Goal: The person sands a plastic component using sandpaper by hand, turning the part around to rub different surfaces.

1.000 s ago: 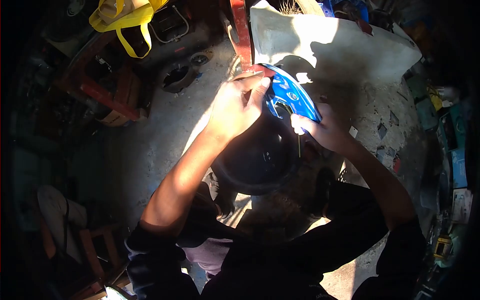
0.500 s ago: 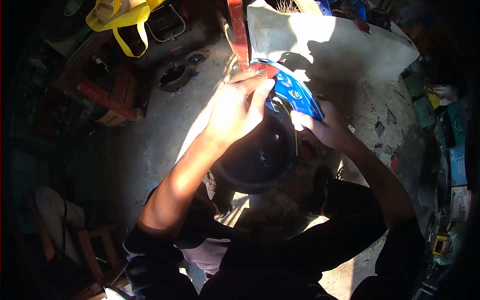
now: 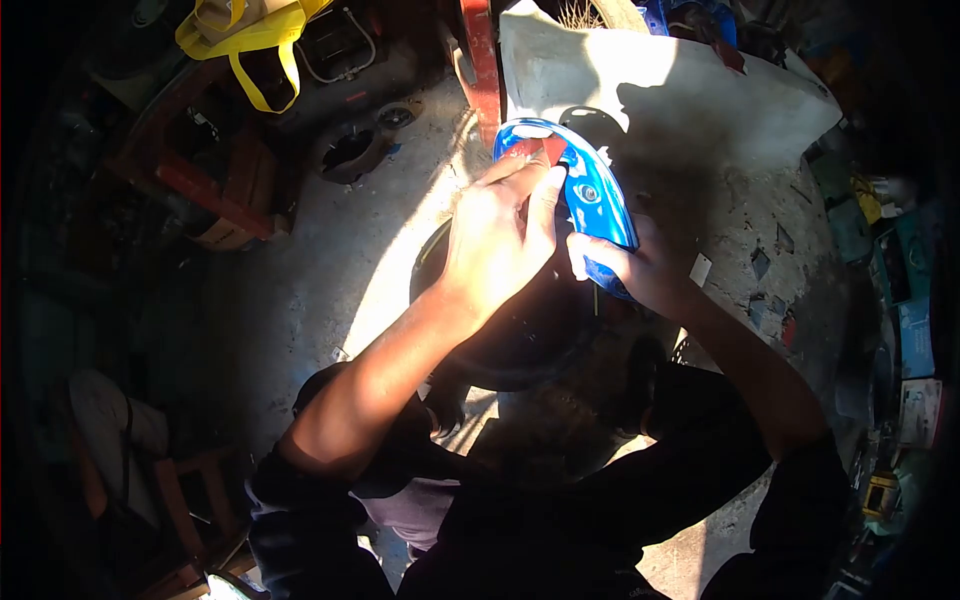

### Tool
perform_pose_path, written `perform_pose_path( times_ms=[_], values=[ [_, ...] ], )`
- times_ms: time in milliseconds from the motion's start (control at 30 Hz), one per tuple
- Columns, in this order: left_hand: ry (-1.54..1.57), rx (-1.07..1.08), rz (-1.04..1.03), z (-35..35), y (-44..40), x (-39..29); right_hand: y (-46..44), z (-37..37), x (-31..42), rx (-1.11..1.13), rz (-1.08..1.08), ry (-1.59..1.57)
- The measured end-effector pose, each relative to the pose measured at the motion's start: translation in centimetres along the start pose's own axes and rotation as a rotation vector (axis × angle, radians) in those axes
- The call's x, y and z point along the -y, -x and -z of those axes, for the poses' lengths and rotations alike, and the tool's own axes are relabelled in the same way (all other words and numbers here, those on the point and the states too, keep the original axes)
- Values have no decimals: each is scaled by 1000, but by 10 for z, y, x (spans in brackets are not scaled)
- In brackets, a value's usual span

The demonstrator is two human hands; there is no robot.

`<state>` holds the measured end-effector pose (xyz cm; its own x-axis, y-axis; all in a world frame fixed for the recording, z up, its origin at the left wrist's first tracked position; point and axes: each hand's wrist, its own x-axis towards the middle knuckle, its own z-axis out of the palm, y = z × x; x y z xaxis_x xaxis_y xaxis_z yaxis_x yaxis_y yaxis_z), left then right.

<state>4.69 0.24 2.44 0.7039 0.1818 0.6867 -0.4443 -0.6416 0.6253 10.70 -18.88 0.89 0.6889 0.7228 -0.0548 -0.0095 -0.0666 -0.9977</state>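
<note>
A glossy blue curved panel [image 3: 604, 212] is held up over a dark round basin [image 3: 515, 345]. My right hand [image 3: 645, 268] grips its lower right end, thumb on the near face and fingers behind. At the panel's upper left, my left hand [image 3: 498, 225] pinches a reddish-brown piece of sandpaper [image 3: 553, 150] and lies against the panel's surface. Bright sunlight falls on my left hand and the upper panel. The basin's inside is in deep shadow, partly covered by my left forearm.
A pale, sheet-like piece [image 3: 720, 100] stands beyond the panel, beside a red post [image 3: 481, 70]. A yellow bag [image 3: 250, 45] is at the upper left, near a red wooden frame [image 3: 215, 195]. Boxes [image 3: 915, 335] and tools line the right side.
My left hand has shifted right along the panel with the sandpaper. The panel has turned so more of its blue face shows, its lower end dropping slightly.
</note>
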Motion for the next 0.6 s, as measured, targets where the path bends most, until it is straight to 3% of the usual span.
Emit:
perform_pose_path(
  times_ms=[67,100,233,333,400,533,600],
  values=[
    [-179,-1,17,7,-7,10,-1,-1,5,4,1,6],
    [-116,19,230,12,-13,7,-2,-3,8,7,6,6],
    [-20,33,138,4,0,-4,0,-7,8,-36,-2,-2],
    [-234,-3,122,6,-1,-6,-5,1,-1,2,7,62],
    [-207,78,339,15,-10,8,-5,-2,2,23,-44,61],
    [-21,11,128,2,3,-6,-1,-6,2,-12,12,-22],
    [-184,55,151,8,0,-4,-3,-5,-2,-49,28,41]
  ],
)
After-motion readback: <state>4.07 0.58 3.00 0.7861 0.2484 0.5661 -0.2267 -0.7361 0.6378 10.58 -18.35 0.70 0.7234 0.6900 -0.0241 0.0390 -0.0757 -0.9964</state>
